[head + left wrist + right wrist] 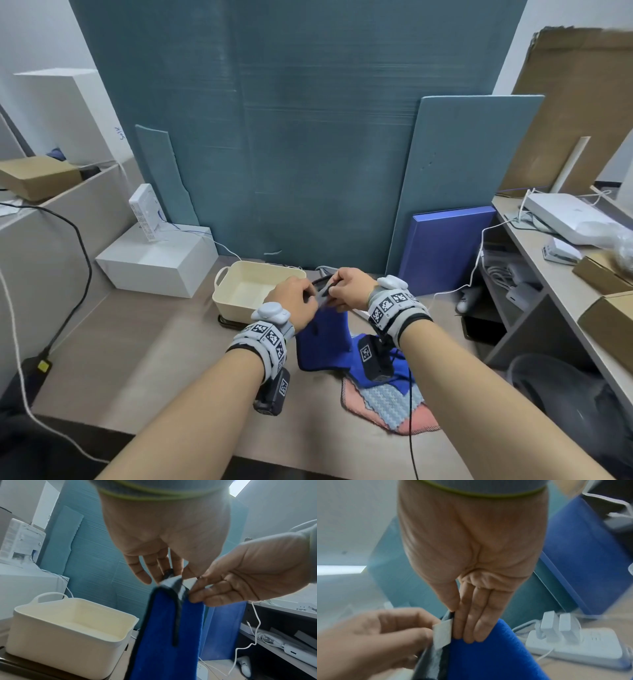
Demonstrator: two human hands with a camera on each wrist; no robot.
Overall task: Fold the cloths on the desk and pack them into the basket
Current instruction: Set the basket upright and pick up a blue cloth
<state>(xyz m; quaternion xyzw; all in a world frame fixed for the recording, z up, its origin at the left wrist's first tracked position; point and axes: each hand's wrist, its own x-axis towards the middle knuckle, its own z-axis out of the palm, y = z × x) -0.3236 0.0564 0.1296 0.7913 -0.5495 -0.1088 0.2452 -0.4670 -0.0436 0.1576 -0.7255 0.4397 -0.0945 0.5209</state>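
Observation:
Both hands hold a blue cloth [322, 342] with a dark edge up off the desk, just right of the cream basket [239, 270]. My left hand [301, 301] pinches its top corner [171, 582] between thumb and fingers. Close beside it my right hand [346, 291] pinches the same top edge [452, 615], where a small white label [441, 634] hangs. The blue cloth [164, 635] hangs down toward the desk. The basket [42, 628] holds nothing. A pink and grey knitted cloth [390, 404] lies flat on the desk under the right wrist, partly covered by blue fabric.
A white box [157, 263] stands left of the basket and a blue folder [445, 250] leans at the right. Teal foam boards [308, 137] rise behind. A white power strip [573, 646] with plugs lies on the desk. Shelves [548, 257] with cables stand at the right.

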